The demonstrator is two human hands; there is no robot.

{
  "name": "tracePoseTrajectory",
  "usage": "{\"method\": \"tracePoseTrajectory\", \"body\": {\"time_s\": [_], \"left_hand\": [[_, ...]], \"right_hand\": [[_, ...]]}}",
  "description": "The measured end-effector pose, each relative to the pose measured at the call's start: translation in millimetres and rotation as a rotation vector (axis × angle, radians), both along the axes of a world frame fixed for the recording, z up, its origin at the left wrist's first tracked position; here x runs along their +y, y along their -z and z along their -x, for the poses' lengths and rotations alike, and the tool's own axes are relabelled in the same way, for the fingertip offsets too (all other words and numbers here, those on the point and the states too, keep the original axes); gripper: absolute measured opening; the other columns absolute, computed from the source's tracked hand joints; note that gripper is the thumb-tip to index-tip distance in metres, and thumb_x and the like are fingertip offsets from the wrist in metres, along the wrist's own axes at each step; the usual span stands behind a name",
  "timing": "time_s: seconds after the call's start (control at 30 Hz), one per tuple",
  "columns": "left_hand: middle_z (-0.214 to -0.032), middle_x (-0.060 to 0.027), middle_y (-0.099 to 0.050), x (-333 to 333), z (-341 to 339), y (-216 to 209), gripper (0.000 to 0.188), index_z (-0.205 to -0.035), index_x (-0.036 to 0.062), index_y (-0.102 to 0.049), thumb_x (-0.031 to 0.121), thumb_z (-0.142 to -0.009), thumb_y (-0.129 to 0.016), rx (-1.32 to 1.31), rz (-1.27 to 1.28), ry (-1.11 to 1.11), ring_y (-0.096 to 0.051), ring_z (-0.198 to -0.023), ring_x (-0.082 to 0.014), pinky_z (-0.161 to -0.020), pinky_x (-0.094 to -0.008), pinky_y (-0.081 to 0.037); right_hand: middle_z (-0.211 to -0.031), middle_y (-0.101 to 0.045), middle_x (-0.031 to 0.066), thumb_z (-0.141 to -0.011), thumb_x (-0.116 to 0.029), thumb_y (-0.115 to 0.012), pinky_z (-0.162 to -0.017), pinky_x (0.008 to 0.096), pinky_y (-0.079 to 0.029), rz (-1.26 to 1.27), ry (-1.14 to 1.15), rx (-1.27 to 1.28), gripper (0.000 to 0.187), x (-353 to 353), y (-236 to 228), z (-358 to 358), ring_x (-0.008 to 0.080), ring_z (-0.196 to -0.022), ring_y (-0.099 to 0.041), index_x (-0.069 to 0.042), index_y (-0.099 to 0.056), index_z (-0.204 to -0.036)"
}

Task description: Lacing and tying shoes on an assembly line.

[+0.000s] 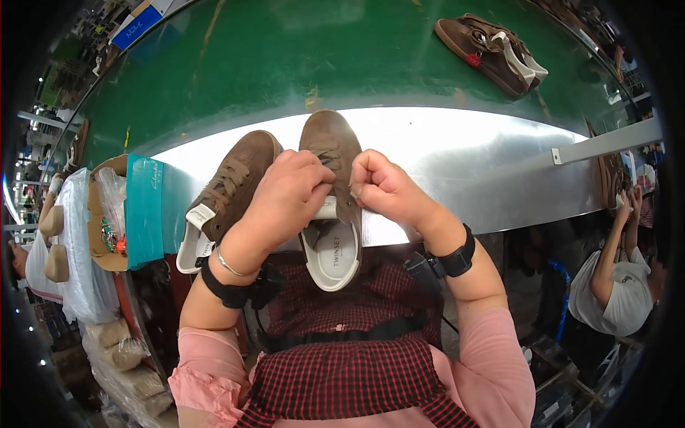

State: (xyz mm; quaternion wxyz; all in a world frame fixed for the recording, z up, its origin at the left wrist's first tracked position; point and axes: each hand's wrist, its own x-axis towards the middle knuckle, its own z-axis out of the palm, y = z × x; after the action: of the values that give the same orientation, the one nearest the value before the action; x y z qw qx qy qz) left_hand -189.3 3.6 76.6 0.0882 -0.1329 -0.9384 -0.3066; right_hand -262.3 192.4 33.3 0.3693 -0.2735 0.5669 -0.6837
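Observation:
Two brown sneakers with laces and white linings stand side by side, toes pointing away from me. My left hand [295, 189] has its fingers curled over the laces and tongue of the right-hand sneaker [330, 128]. Beside that sneaker's eyelets, my right hand [387, 187] is closed in a pinch. Whatever lies between the fingers of either hand is hidden or too small to name. The left-hand sneaker [242, 164] is laced and leans slightly, partly covered by my left hand and wrist.
A shiny metal ledge [464, 171] borders a green work surface [285, 57]. Another pair of brown sneakers [492, 53] lies at the far right. A teal box [145, 214] with plastic wrap stands at left. A metal bar [606, 141] juts in; a co-worker [614, 285] is at right.

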Motion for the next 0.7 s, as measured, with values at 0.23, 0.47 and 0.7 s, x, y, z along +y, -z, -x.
{"method": "tracePoseTrajectory", "body": {"time_s": [0.23, 0.47, 0.7], "left_hand": [[-0.082, -0.0087, -0.057, 6, 10, -6, 0.015, -0.082, 0.0025, -0.062, 0.001, -0.067, -0.065, -0.036, 0.266, 0.081, -0.054, -0.080, -0.0286, -0.073, -0.0388, -0.044], [-0.079, -0.0078, -0.054, -3, 12, 10, 0.010, -0.077, 0.0030, -0.059, 0.001, -0.067, -0.061, 0.100, -0.025, 0.111, -0.053, -0.079, -0.0274, -0.071, -0.0376, -0.044], [-0.077, -0.0082, -0.055, -10, 17, 11, 0.009, -0.076, 0.0016, -0.057, -0.001, -0.068, -0.060, -0.046, -0.133, 0.140, -0.052, -0.077, -0.0274, -0.071, -0.0362, -0.043]], "right_hand": [[-0.077, -0.046, -0.0014, -0.081, 0.003, -0.046, -0.063, 0.0223, -0.040, 0.049, -0.022, -0.049, 0.015, 3, 2, 4, 0.0071, -0.068, -0.044, -0.006, -0.042, -0.093], [-0.069, -0.053, 0.0090, -0.075, -0.002, -0.049, -0.060, 0.0331, -0.045, -0.153, -0.078, 0.442, 0.017, -4, -19, 13, 0.0222, -0.062, -0.054, -0.004, -0.046, -0.091], [-0.069, -0.056, 0.0119, -0.073, 0.001, -0.047, -0.058, 0.0384, -0.045, -0.154, -0.125, 0.624, 0.020, -10, -24, 15, 0.0309, -0.063, -0.058, -0.004, -0.045, -0.092]]}}
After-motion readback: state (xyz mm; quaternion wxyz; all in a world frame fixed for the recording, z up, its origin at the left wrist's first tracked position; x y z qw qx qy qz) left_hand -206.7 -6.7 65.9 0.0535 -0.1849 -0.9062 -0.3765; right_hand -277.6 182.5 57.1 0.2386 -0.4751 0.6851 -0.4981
